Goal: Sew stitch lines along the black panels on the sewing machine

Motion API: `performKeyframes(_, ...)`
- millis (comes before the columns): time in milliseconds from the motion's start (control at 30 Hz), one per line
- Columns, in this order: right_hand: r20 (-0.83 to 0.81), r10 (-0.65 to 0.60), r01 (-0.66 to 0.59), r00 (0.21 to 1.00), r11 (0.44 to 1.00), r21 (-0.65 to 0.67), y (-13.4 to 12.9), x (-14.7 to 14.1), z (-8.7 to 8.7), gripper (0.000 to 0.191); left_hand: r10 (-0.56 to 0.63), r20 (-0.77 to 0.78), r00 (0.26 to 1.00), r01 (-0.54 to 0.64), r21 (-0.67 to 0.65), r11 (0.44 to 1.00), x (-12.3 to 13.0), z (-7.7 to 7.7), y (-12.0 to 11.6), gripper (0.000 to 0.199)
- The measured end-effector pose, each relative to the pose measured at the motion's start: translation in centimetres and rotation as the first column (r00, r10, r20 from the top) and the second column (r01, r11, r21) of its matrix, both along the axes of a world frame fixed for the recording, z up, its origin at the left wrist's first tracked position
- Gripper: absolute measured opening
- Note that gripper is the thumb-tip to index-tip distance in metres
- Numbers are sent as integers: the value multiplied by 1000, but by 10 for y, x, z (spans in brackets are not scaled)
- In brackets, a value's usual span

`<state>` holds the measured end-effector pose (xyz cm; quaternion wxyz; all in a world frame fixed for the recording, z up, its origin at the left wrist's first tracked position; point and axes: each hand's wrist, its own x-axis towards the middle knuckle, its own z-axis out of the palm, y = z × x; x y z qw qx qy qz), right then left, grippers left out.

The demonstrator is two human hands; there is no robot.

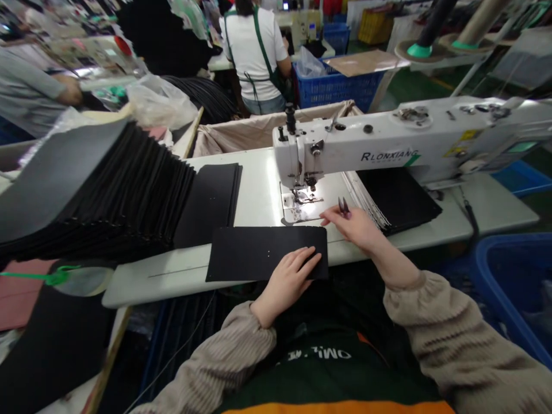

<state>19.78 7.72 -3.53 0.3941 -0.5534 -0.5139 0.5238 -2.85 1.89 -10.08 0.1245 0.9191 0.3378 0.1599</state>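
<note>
One left hand (285, 283) open on black panel (252, 253), right hand (352, 226) gripping thread snips (344, 207)

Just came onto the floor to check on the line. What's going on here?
A person sits at a white Rlonxiang sewing machine. Their left hand rests flat on a black panel lying on the white table, while their right hand holds small thread snips near the machine's needle area. A fanned stack of black panels stands to the left, and a black pile lies right of the needle.
</note>
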Motion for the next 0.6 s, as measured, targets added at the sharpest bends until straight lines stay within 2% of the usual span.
performKeyframes(67, 132, 72, -79, 989, 996, 49, -28, 13, -13, 33, -22, 29, 999, 22, 9, 1000, 14, -3, 1, 50)
performKeyframes(133, 203, 92, -96, 975, 995, 14, -56, 20, -30, 32, -1, 50, 999, -1, 24, 1000, 25, -6, 5, 40)
performKeyframes(233, 166, 64, -57, 984, 997, -50, -85, 19, -55, 31, 58, 84, 995, -62, 46, 997, 36, -6, 12, 32)
performKeyframes(333, 40, 30, -28, 999, 997, -66, -94, 13, -72, 33, 81, 119, 990, -87, 46, 995, 45, -4, 14, 26)
performKeyframes(433, -19, 2, -3, 1000, 998, -59, -94, 9, -80, 34, 80, 163, 983, -78, -20, 997, 52, -4, 12, 25)
performKeyframes(500, 14, -9, 9, 1000, 1000, -15, -94, 9, -80, 28, 91, 202, 975, -74, -89, 993, 56, -6, 11, 24)
performKeyframes(600, 166, -6, -7, 986, 997, 79, -99, 15, -78, 25, 102, 232, 967, -70, -142, 987, 60, -8, 10, 24)
